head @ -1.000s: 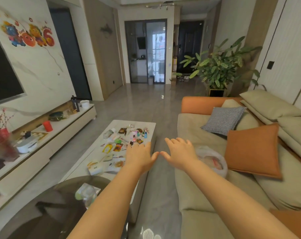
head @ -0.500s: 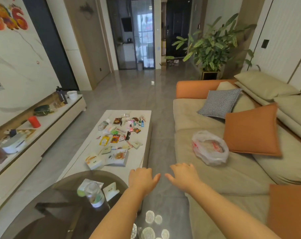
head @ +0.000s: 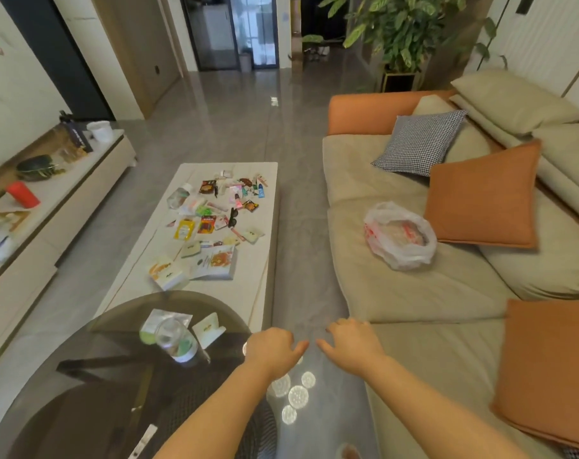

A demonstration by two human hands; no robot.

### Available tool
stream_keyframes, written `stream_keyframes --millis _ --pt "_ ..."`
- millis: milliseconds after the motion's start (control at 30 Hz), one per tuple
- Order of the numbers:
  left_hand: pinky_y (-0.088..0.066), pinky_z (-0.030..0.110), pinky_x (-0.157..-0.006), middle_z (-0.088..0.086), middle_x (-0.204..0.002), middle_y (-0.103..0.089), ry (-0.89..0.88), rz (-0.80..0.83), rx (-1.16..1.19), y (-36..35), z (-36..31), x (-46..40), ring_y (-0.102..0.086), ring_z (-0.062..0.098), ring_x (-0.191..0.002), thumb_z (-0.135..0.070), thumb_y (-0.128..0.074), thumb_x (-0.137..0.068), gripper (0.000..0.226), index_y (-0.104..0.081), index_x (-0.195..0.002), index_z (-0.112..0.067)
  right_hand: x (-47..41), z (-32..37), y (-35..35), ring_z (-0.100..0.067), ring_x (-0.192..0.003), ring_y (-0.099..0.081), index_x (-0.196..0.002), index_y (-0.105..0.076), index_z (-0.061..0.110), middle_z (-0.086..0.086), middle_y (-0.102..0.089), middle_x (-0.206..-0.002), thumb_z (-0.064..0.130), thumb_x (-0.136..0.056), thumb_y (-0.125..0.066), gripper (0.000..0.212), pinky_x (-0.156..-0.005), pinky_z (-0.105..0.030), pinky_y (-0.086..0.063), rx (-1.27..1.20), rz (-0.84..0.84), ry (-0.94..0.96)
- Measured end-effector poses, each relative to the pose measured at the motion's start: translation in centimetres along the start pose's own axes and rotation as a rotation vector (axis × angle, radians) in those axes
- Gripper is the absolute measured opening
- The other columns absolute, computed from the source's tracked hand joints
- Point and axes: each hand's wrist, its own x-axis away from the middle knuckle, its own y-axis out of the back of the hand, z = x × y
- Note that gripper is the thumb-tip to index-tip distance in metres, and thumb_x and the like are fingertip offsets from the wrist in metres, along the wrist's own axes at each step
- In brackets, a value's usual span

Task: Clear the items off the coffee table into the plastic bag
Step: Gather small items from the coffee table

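Head view: 2 empty hands held low over the floor between tabletop and sofa.

Left hand (head: 272, 348) and right hand (head: 354, 345) side by side, palms down, fingers loosely curled, gripping nothing, thumbs nearly meeting. Ahead to the left, white tabletop (head: 248, 286) strewn with small snack packets (head: 211, 223) and an open booklet (head: 215, 262). To the right, crumpled plastic bag (head: 399, 235) resting on the beige sofa (head: 397, 293), just beside an orange cushion (head: 483, 197), well apart from both hands.

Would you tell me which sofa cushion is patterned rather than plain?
The checked cushion at the sofa's far end; both orange cushions are plain.
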Motion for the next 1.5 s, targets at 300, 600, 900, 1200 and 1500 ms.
stream_keyframes --millis 300,600,900,1200,1500 --pt "-0.048 0.034 -0.08 0.004 -0.094 -0.069 0.072 0.021 -0.032 0.1 -1.9 -5.5 -0.065 0.021 -0.089 -0.06 -0.031 -0.094 0.057 -0.067 -0.094 -0.016 -4.9 -4.0 -0.6 -0.028 -0.111 -0.056 -0.115 -0.06 0.015 -0.008 -0.064 -0.117 0.052 -0.095 -0.034 0.05 -0.092 -0.036 -0.04 0.014 0.051 0.11" --pt "-0.041 0.041 -0.092 0.007 -0.101 -0.069 0.215 0.127 0.013 -1.3 -4.3 -9.6 -0.063 0.025 -0.096 -0.057 -0.028 -0.096 0.057 -0.066 -0.099 -0.014 -10.4 -8.5 -1.0 -0.028 -0.112 -0.056 -0.117 -0.06 0.015 -0.007 -0.063 -0.121 0.043 -0.093 -0.041 0.041 -0.09 -0.033 -0.041 -0.009 0.123 0.14" --pt "-0.043 0.039 -0.094 0.008 -0.106 -0.068 0.233 0.169 0.063 0.6 -2.2 -15.3 -0.063 0.024 -0.1 -0.055 -0.03 -0.096 0.055 -0.066 -0.103 -0.014 -16.4 -8.1 -0.1 -0.029 -0.113 -0.058 -0.118 -0.06 0.017 -0.007 -0.062 -0.122 0.042 -0.092 -0.042 0.04 -0.088 -0.034 -0.044 -0.056 0.183 0.111" --pt "-0.041 0.037 -0.088 0.009 -0.103 -0.068 0.172 0.186 0.042 4.6 2.2 -23.9 -0.062 0.025 -0.098 -0.055 -0.026 -0.097 0.058 -0.066 -0.102 -0.013 -24.6 -6.7 3.5 -0.029 -0.11 -0.059 -0.113 -0.061 0.015 -0.008 -0.064 -0.117 0.041 -0.093 -0.041 0.038 -0.087 -0.033 -0.044 -0.052 0.173 0.03" --pt "-0.044 0.034 -0.084 0.007 -0.108 -0.067 0.159 0.197 0.071 7.7 5.7 -30.3 -0.062 0.025 -0.1 -0.053 -0.031 -0.097 0.051 -0.064 -0.106 -0.015 -31.5 -6.4 6.5 -0.028 -0.111 -0.058 -0.113 -0.06 0.014 -0.008 -0.064 -0.117 0.041 -0.094 -0.041 0.038 -0.088 -0.031 -0.044 -0.124 0.193 -0.054"
